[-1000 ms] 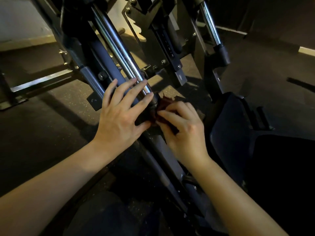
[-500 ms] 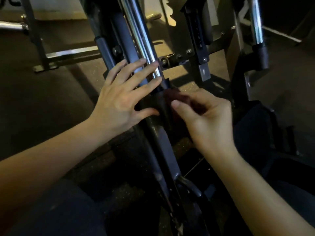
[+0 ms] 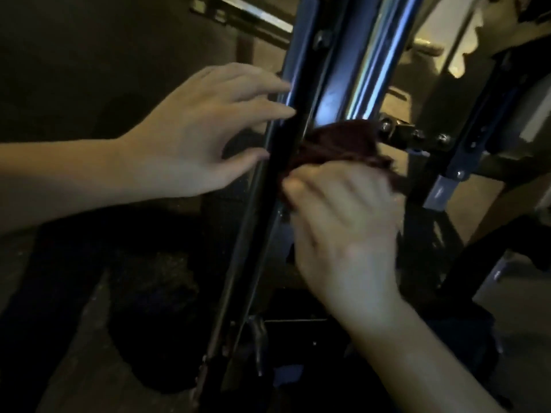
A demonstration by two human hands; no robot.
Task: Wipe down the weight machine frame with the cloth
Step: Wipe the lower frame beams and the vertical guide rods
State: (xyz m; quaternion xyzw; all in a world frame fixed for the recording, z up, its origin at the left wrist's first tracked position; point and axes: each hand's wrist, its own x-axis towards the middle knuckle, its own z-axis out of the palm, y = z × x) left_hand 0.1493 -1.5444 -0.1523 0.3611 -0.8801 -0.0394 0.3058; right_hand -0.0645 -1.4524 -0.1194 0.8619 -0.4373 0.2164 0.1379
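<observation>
Dark red cloth (image 3: 337,146) is pinched by the right hand (image 3: 346,231) against the frame (image 3: 304,93) at centre; the left hand (image 3: 193,135), fingers straight and spread, is rested on the frame's left edge.

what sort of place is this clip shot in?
Most likely a gym. A shiny chrome guide rod runs beside a dark blue painted steel frame bar, with a bolted black metal bracket alongside; the right hand holds a dark red cloth at that frame.
</observation>
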